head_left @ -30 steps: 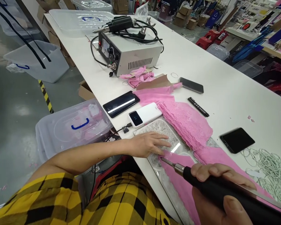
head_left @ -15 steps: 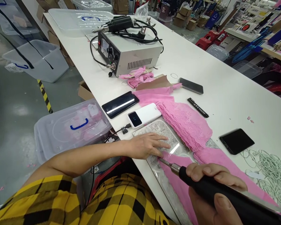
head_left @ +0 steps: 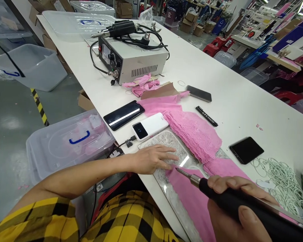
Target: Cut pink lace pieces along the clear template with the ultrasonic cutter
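Note:
My right hand [head_left: 239, 208] is wrapped round a thick black handpiece [head_left: 224, 198] with a slim tapered metal tip. The tip points at the upper corner of a pink fabric piece [head_left: 189, 195]; whether it touches cannot be told. My left hand [head_left: 154, 159] lies flat with fingers spread on a clear-topped, speckled board [head_left: 166, 139]. One of its fingertips rests at the fabric's corner, just left of the tip. Beyond the board lies a stack of pink lace-edged fabric pieces [head_left: 195, 132].
A control box [head_left: 141, 62] with a similar corded handpiece [head_left: 121, 29] on top stands farther back. Around the board are a white power bank [head_left: 151, 126], a dark phone [head_left: 123, 115], a black marker [head_left: 206, 116], another phone [head_left: 246, 150] and tangled pale cord [head_left: 282, 185].
The handpiece's tip has shifted slightly right, away from my left fingertip. My left hand keeps its place on the board. The whole view has moved a little.

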A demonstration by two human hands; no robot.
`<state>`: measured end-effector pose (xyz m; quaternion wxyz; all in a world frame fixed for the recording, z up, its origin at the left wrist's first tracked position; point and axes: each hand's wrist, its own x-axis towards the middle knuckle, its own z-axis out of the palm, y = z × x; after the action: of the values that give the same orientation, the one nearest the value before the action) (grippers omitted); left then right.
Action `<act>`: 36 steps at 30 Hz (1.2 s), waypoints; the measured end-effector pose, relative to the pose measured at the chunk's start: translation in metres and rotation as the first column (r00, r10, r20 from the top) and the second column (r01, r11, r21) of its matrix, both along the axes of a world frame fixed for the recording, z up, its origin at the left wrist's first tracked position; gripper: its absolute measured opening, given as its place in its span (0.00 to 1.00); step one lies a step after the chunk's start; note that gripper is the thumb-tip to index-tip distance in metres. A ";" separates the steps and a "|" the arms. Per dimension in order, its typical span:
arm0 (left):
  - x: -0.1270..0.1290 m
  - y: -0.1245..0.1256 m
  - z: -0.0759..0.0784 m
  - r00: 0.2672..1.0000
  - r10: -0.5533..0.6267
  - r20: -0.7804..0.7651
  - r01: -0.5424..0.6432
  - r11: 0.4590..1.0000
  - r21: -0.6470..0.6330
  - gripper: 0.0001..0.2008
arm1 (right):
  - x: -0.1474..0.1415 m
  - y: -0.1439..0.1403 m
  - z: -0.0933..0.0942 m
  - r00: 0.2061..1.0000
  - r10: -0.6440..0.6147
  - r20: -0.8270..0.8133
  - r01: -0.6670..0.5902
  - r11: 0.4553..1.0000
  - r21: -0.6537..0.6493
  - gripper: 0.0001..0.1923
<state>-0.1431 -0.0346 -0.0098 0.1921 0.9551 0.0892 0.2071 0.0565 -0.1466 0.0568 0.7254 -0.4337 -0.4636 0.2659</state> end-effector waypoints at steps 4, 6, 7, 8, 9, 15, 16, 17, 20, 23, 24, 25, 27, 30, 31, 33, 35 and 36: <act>0.000 0.000 0.002 1.000 -0.013 -0.025 0.014 0.999 0.039 0.19 | 0.002 0.004 -0.006 1.000 0.018 -0.018 -0.018 1.000 -0.005 0.09; 0.000 0.000 0.002 0.999 -0.023 -0.024 0.024 0.998 0.059 0.18 | 0.001 0.005 -0.007 1.000 0.014 -0.026 -0.014 1.000 -0.012 0.09; 0.000 0.000 0.002 0.999 -0.024 -0.021 0.025 0.998 0.066 0.18 | 0.000 0.006 -0.008 1.000 0.008 -0.029 -0.008 1.000 -0.014 0.09; 0.000 -0.001 0.002 1.000 -0.024 -0.020 0.025 0.997 0.070 0.18 | 0.000 0.006 -0.008 1.000 0.005 -0.029 -0.005 1.000 -0.014 0.09; 0.000 -0.001 0.002 1.000 -0.022 -0.020 0.023 0.997 0.072 0.18 | 0.000 0.006 -0.008 1.000 0.001 -0.026 -0.001 1.000 -0.010 0.09; -0.001 -0.001 0.000 1.000 -0.021 -0.011 0.022 0.997 0.070 0.18 | 0.003 0.009 -0.010 1.000 -0.016 0.002 0.016 1.000 0.020 0.09; -0.001 -0.001 0.000 1.000 -0.021 -0.007 0.022 0.997 0.073 0.18 | 0.003 0.008 -0.010 1.000 -0.012 0.001 0.012 1.000 0.021 0.10; -0.002 -0.001 -0.001 1.000 -0.021 -0.004 0.022 0.997 0.078 0.18 | 0.003 0.008 -0.010 1.000 -0.007 -0.004 0.007 1.000 0.022 0.10; -0.002 -0.001 -0.001 1.000 -0.024 0.010 0.023 0.995 0.094 0.18 | 0.001 0.007 -0.009 1.000 0.008 -0.023 -0.008 1.000 0.015 0.10; -0.001 -0.001 0.000 1.000 -0.021 0.010 0.020 0.995 0.097 0.18 | 0.000 0.007 -0.009 1.000 0.011 -0.011 -0.011 1.000 0.014 0.09; -0.001 -0.001 0.000 1.000 -0.021 0.009 0.020 0.995 0.095 0.18 | 0.001 0.008 -0.009 1.000 0.015 0.001 -0.015 1.000 0.019 0.09; -0.001 -0.001 -0.001 1.000 -0.021 0.006 0.020 0.995 0.094 0.18 | 0.001 0.008 -0.009 1.000 0.021 0.013 -0.021 0.999 0.025 0.08; -0.001 -0.001 -0.001 1.000 -0.022 0.002 0.022 0.995 0.094 0.18 | 0.001 0.009 -0.009 0.999 0.039 0.030 -0.040 0.998 0.039 0.07; -0.001 0.000 -0.003 1.000 -0.021 0.006 0.020 0.994 0.104 0.18 | -0.002 0.011 -0.008 0.998 0.055 0.034 -0.057 0.997 0.052 0.06; -0.001 0.000 -0.003 1.000 -0.019 0.014 0.018 0.994 0.108 0.18 | -0.003 0.012 -0.008 0.998 0.054 0.030 -0.055 0.997 0.054 0.06; -0.001 0.000 -0.003 1.000 -0.013 0.027 0.010 0.994 0.110 0.19 | -0.006 0.015 -0.006 0.999 0.044 0.013 -0.044 0.997 0.056 0.06; -0.002 0.001 -0.002 1.000 -0.007 0.027 0.004 0.994 0.107 0.20 | -0.005 0.017 -0.003 1.000 0.019 -0.020 -0.018 0.999 0.051 0.07; -0.003 0.002 -0.002 1.000 -0.007 0.024 0.004 0.994 0.105 0.22 | -0.002 0.017 -0.001 0.999 -0.003 -0.038 0.005 0.999 0.050 0.08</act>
<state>-0.1456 -0.0329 -0.0116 0.1431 0.9616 0.0731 0.2227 0.0542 -0.1297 0.0559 0.7453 -0.4110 -0.4555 0.2610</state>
